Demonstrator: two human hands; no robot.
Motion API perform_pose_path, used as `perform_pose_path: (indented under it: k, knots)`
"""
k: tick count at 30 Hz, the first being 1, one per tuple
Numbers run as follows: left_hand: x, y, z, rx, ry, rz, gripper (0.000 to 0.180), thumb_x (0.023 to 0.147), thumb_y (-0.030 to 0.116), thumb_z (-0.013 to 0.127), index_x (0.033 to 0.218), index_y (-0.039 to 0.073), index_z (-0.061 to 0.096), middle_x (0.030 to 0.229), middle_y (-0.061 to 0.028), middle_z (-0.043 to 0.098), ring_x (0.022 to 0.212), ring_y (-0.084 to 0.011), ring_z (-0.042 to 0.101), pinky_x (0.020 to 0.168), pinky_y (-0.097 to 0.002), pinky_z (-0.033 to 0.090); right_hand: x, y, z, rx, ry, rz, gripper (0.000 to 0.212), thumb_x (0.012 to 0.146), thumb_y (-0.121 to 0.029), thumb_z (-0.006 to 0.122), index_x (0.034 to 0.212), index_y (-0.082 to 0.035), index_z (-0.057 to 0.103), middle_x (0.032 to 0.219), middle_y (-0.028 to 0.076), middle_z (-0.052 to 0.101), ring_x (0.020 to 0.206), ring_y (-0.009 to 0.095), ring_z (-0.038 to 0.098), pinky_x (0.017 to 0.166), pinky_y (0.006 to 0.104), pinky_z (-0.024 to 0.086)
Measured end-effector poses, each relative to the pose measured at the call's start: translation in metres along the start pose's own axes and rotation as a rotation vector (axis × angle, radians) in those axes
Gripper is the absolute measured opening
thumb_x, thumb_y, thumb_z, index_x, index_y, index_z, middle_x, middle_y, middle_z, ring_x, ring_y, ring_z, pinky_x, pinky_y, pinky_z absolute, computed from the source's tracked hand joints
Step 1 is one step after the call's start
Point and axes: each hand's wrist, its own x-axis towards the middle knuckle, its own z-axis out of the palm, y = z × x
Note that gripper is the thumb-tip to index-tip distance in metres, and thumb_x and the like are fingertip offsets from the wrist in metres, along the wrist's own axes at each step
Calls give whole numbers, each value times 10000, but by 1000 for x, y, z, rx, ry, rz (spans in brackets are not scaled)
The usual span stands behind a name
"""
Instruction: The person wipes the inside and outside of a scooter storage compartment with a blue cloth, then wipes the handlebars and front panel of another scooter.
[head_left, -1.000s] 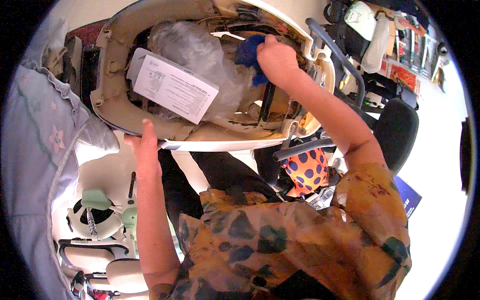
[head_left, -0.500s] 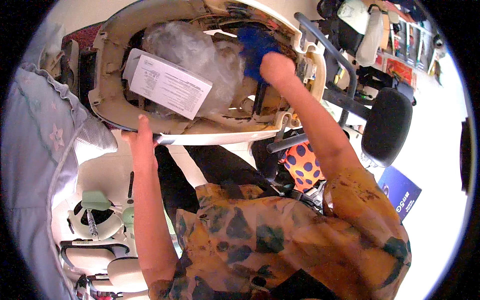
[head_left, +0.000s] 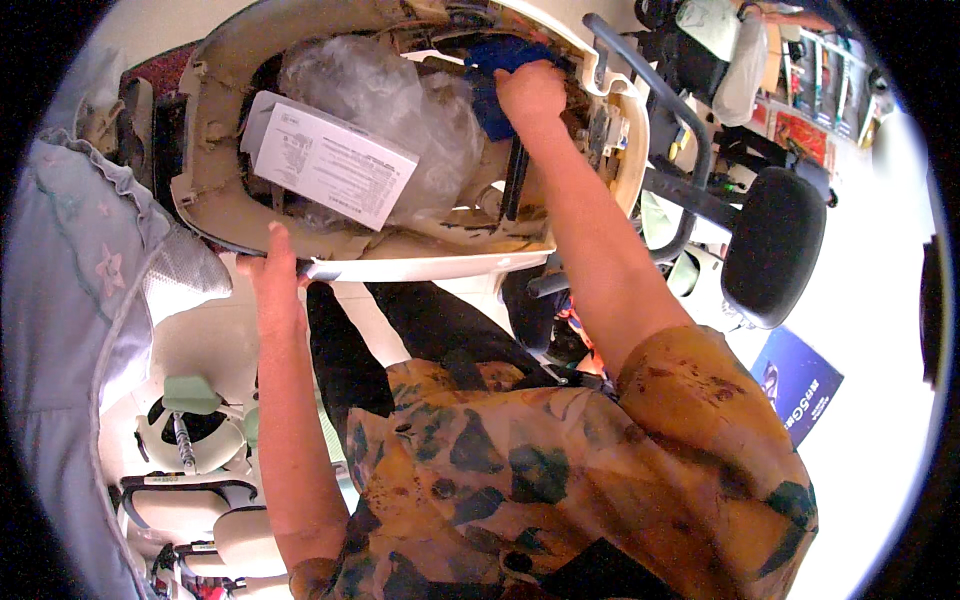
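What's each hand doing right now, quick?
Left hand: closed on the rim of the cream tub.
Right hand: closed on a blue cloth, pressed inside the tub.

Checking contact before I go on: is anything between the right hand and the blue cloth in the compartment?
Nothing visible: the right hand rests directly on the blue cloth. The clear plastic bag lies beside it, to its left.

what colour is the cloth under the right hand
Blue: the cloth under the right hand is deep blue, shown best in the head view.
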Motion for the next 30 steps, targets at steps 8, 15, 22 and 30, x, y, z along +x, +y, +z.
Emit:
perform_pose_path:
  k: [8, 15, 22, 30]
  knots:
    - [5, -5, -1, 6, 37, -32, 803, 771, 513, 645, 1274, 54, 220, 1128, -125, 477, 915, -221, 506, 713, -387, 460, -49, 12, 10, -188, 111, -272, 222, 719, -160, 590, 866, -3, 644, 954, 200, 551, 891, 334, 585, 710, 406, 529]
    - [15, -11, -6, 17, -58, -15, 787, 797, 500, 625, 1278, 38, 206, 1082, -113, 499, 847, -195, 510, 634, -343, 450, -36, 17, 2, 685, 149, 322, 226, 743, -162, 561, 883, 3, 627, 957, 205, 602, 793, 334, 622, 696, 429, 513]
    - [-8, 14, -5, -4, -84, -41, 723, 840, 330, 596, 1284, 2, 130, 1132, -145, 428, 883, -190, 542, 585, -311, 500, -6, -2, -2, 1920, 480, 1106, 209, 835, -135, 573, 1014, -27, 565, 1044, 106, 582, 895, 265, 580, 691, 400, 506]
    - [4, -6, -2, -28, -48, -23, 718, 822, 484, 604, 1287, 64, 253, 1217, -116, 454, 997, -204, 488, 751, -364, 447, 26, 6, 46, 1288, 642, 890, 443, 761, -72, 664, 1154, 64, 511, 1115, 197, 590, 885, 320, 607, 784, 389, 487]
